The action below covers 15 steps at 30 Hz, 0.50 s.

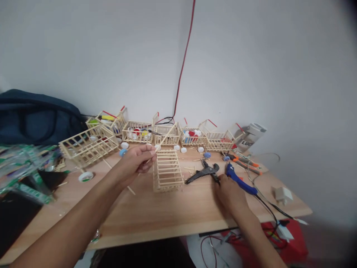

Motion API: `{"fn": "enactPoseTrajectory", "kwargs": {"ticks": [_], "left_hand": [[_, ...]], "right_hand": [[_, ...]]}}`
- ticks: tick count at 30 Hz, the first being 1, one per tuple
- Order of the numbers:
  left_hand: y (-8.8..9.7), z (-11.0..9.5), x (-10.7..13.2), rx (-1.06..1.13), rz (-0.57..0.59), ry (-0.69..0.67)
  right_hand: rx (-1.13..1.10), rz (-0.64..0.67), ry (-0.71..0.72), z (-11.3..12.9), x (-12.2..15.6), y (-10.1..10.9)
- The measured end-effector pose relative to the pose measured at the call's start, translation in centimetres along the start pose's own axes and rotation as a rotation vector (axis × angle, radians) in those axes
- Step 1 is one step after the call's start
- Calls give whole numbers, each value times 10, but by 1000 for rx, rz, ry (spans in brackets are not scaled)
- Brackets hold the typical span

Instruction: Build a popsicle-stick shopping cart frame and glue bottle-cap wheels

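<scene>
My left hand [136, 160] is closed in a pinch on a thin wooden stick [164, 140] that slants up to the right, just left of a small open stick basket [166, 171] standing on the wooden table [167, 212]. My right hand [230, 193] lies low on the table, its fingers at the black pliers [203, 172]; whether it grips them is not clear. A blue glue gun [239, 179] lies right beside that hand, its cord trailing off the table edge.
A row of several finished stick baskets [167, 134] with bottle caps inside lines the wall. A larger basket [89, 146], a tape roll [85, 176] and a dark bag [36, 119] are at left. Orange-handled tools [247, 163], a white adapter [282, 194] and a red cable [184, 63] are at right.
</scene>
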<state>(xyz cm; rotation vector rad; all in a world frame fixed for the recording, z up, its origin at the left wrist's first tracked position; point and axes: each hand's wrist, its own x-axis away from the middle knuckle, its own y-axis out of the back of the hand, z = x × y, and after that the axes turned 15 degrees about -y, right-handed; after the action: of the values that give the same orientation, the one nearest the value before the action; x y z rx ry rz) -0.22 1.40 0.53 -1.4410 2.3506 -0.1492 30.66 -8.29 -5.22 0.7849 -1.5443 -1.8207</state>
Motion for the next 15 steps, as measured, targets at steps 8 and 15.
{"fn": "enactPoseTrajectory", "kwargs": {"ticks": [8, 15], "left_hand": [[1, 0, 2, 62, -52, 15], [1, 5, 3, 106, -83, -50]], "right_hand": [[-176, 14, 22, -27, -18, 28], [-1110, 336, -205, -51, 24, 75]]}}
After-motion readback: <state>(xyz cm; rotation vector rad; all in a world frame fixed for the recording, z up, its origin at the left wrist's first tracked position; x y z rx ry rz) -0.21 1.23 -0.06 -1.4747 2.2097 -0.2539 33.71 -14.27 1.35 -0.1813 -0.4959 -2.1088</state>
